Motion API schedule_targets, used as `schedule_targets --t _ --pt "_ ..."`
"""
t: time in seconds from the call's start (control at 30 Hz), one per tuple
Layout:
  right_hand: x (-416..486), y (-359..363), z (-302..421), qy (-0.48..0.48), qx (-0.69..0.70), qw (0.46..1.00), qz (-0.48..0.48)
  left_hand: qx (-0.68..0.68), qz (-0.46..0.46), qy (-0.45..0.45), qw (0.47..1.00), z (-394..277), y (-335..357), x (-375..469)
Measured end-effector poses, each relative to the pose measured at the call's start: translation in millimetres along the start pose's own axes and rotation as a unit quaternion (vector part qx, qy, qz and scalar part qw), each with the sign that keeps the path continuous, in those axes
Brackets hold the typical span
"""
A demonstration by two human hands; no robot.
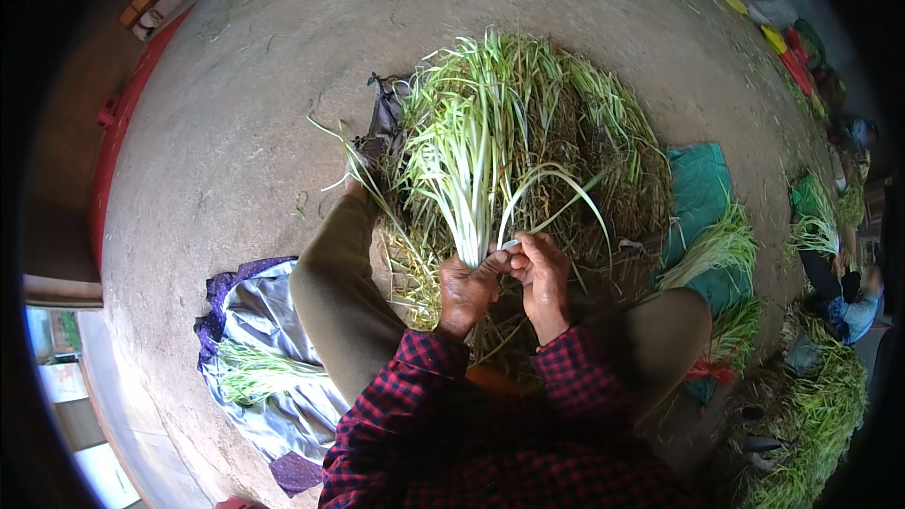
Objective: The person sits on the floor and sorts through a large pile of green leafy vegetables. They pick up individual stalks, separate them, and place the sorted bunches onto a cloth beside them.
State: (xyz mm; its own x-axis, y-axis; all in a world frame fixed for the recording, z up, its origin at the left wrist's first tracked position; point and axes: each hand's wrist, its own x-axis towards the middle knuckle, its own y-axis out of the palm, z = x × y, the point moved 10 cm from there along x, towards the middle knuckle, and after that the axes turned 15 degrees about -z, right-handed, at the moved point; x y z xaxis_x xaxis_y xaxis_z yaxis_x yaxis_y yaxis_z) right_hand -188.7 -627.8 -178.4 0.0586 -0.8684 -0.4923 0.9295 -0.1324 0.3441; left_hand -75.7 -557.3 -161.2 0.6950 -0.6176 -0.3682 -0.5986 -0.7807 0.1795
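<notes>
My left hand (466, 290) is closed around the lower ends of a bunch of pale leafy stalks (463, 191), like blanched chives; their yellow-green tips fan out away from me. Close beside it, my right hand (546, 276) pinches a single loose stalk (516, 215) between thumb and fingers, and its long leaf arches over to the right. The two hands nearly meet at the thumbs. Beyond them lies a big heap of stalks (551, 113), green on top and mixed with dry brown leaves and roots. Some stalk ends under the hands are hidden.
Left of my bent leg, a silver and purple cloth (261, 304) carries trimmed stalks (265, 371). On the right, a green sack (700, 170) lies under another bunch (714, 247). A person (852, 304) sits farther right near a green pile (813, 410). Concrete floor (233, 120) surrounds the heap.
</notes>
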Motion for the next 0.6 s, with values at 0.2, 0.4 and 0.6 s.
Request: schedule_targets --t 0.2,0.4,0.6 --pt "-0.4 3.5 -16.0 0.075 0.205 0.976 0.002 -0.060 -0.057 -0.030 0.996 -9.4 -12.8 6.8" --pt "26.6 -19.2 5.6 0.009 0.091 0.994 0.054 -0.089 -0.075 -0.016 0.993 -40.3 -47.8 23.9" --pt "-36.2 71.2 -2.2 -0.255 -0.358 0.850 0.291 -0.100 -0.074 -0.022 0.992 -54.6 -59.5 32.8"
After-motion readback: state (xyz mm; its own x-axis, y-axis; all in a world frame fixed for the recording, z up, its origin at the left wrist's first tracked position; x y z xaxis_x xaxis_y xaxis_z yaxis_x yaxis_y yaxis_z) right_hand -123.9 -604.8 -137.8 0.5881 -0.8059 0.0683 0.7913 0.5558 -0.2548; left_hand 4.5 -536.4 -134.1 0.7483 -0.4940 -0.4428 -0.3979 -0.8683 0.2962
